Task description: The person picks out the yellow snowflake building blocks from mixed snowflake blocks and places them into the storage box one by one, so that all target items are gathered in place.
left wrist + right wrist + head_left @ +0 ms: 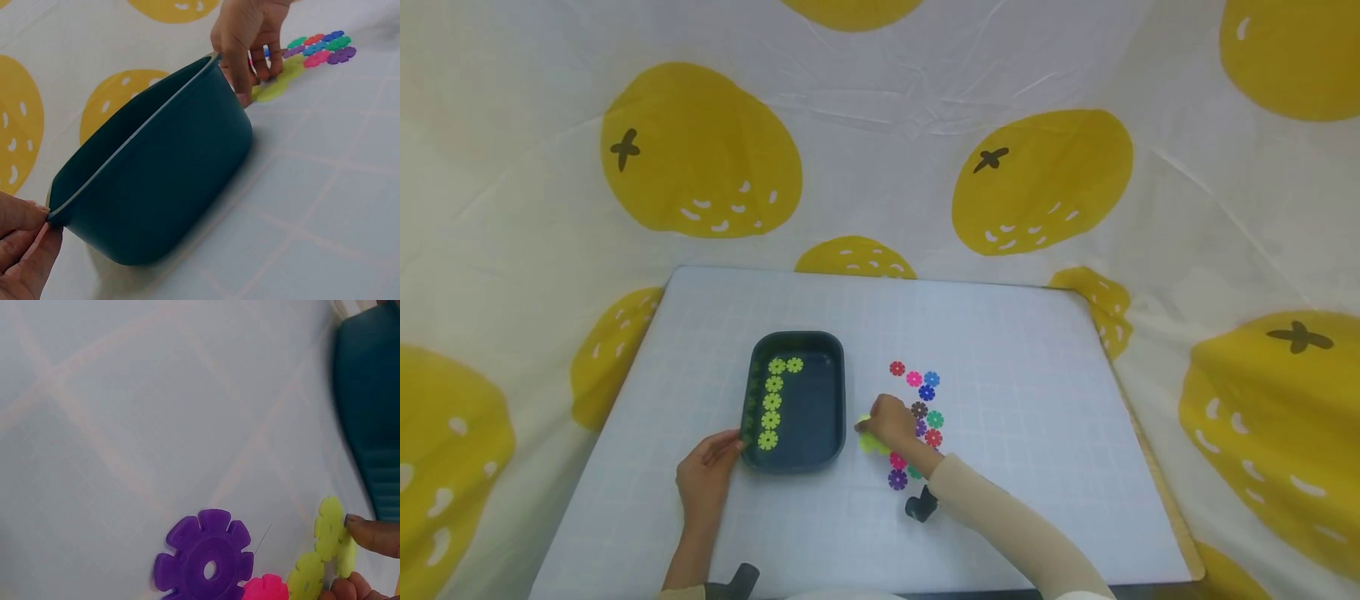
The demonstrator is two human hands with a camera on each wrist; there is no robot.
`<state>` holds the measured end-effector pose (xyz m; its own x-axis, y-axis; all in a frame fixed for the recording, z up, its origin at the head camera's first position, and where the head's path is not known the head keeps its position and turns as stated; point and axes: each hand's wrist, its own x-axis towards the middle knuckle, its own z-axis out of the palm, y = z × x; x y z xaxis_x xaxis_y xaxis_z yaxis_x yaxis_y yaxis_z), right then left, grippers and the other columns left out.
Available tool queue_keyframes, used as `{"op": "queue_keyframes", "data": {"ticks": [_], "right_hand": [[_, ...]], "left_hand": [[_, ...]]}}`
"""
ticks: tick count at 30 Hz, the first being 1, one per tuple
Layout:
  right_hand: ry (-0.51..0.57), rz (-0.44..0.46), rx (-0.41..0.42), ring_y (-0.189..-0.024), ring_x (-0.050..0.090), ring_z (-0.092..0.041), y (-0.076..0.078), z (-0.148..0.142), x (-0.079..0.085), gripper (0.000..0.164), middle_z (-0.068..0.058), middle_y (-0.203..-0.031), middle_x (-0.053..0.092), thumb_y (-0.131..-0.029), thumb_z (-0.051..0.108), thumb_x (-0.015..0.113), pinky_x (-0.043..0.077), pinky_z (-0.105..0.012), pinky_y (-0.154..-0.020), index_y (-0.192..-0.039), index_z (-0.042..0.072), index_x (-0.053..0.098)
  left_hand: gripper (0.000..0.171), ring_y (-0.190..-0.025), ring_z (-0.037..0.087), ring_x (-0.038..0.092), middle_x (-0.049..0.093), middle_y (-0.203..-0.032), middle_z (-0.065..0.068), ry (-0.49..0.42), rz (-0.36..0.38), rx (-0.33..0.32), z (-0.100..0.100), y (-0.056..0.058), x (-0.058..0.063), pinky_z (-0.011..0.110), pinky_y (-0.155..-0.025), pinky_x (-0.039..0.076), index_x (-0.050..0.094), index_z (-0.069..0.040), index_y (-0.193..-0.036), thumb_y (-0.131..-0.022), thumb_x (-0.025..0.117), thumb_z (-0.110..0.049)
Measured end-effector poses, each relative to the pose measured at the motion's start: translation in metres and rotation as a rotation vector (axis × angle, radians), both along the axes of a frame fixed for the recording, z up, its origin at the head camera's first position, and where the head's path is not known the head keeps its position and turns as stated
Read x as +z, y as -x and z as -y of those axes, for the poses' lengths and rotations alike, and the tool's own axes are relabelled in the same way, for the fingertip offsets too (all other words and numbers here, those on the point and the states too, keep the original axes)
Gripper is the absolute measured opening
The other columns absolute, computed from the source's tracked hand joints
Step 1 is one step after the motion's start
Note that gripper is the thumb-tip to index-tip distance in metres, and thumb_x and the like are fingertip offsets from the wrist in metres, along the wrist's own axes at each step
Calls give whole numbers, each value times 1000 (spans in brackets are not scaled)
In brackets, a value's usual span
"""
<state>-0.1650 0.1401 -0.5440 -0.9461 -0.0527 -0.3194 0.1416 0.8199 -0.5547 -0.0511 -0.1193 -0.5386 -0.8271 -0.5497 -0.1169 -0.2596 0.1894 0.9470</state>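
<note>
A dark teal tray (811,417) stands on the table, with several yellow-green flower discs (772,402) laid inside in an upright line and one beside the top of it. My left hand (703,482) pinches the tray's near left rim between thumb and fingers, as the left wrist view shows at the tray wall (156,181). To the right of the tray, my right hand (893,423) is down at a small group of yellow-green flower discs (306,575). Its thumb and fingers pinch one yellow-green disc (345,557), which stands on edge; the hand partly hides the others.
Flower discs in other colours lie right of and under the right forearm, among them a purple one (897,479), a red one (897,368) and a blue one (932,379). A pale checked cloth covers the table (1015,358). A lemon-patterned curtain (880,192) hangs around it.
</note>
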Motion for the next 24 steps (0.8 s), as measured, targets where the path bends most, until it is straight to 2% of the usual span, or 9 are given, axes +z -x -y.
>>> {"op": "queue_keyframes", "data": {"ticks": [9, 14, 24], "right_hand": [[95, -60, 23, -70, 55, -17, -1, -1, -1, 26, -7, -86, 62, -80, 10, 80, 56, -30, -63, -95, 7, 59], [133, -75, 24, -70, 57, -18, 3, -2, -2, 19, -11, -90, 66, -81, 5, 75, 58, -31, -62, -97, 4, 64], [171, -32, -11, -73, 60, -20, 13, -7, -1, 13, -12, -94, 70, -84, 5, 71, 57, -32, -64, -97, 2, 73]], "left_hand": [[24, -82, -20, 56, 70, -118, 21, -7, 8, -6, 0, -1, 1, 0, -74, 48, 69, 0, -112, -89, 72, -4], [24, -82, -19, 57, 70, -118, 20, -12, 3, -6, 0, -1, 1, 0, -74, 48, 70, 0, -112, -89, 73, -4], [24, -82, -19, 57, 70, -118, 19, -16, 18, -2, 0, -2, 1, 1, -74, 49, 70, -1, -112, -88, 73, -5]]}}
